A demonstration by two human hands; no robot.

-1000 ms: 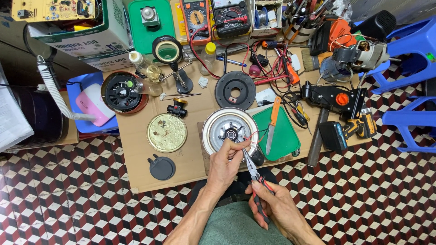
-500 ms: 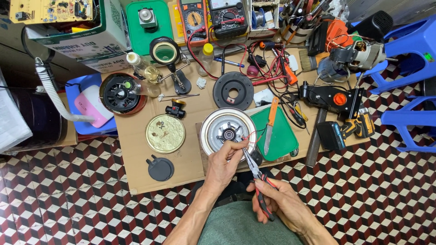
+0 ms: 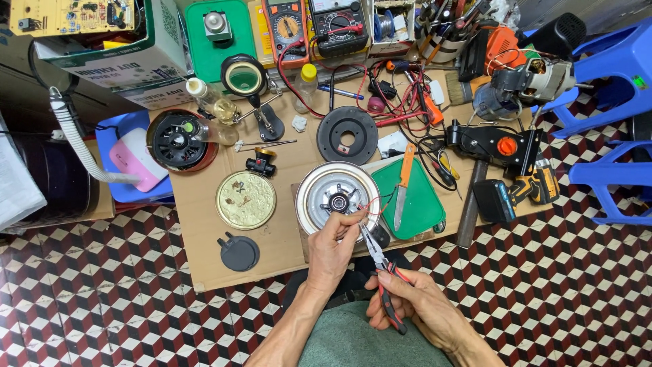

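- Pliers (image 3: 380,261), one pair with red and black handles, sit clenched in our right hand (image 3: 414,302); their long axis runs on a slant, nose pointing up and to the left toward the silver motor housing (image 3: 337,198), handles trailing back toward our lap.
- Our left hand (image 3: 333,248) rests on the near rim of that round housing, fingers pinched around thin red wires (image 3: 370,207) that come off it; the plier tips meet the wires just beside those fingers.
- We count one silver housing, lying flat near the near edge of the cardboard sheet (image 3: 197,224), its open face up.
- One green tray (image 3: 424,200) lies touching the housing's right side, with one orange-handled knife (image 3: 402,183) across it, blade pointing toward us.
- One brass-coloured disc (image 3: 246,200) lies left of the housing, one dark cap (image 3: 239,252) near the sheet's near left corner.
- Two multimeters (image 3: 314,26) stand at the far edge.
- One black ring (image 3: 348,134) lies beyond the housing.
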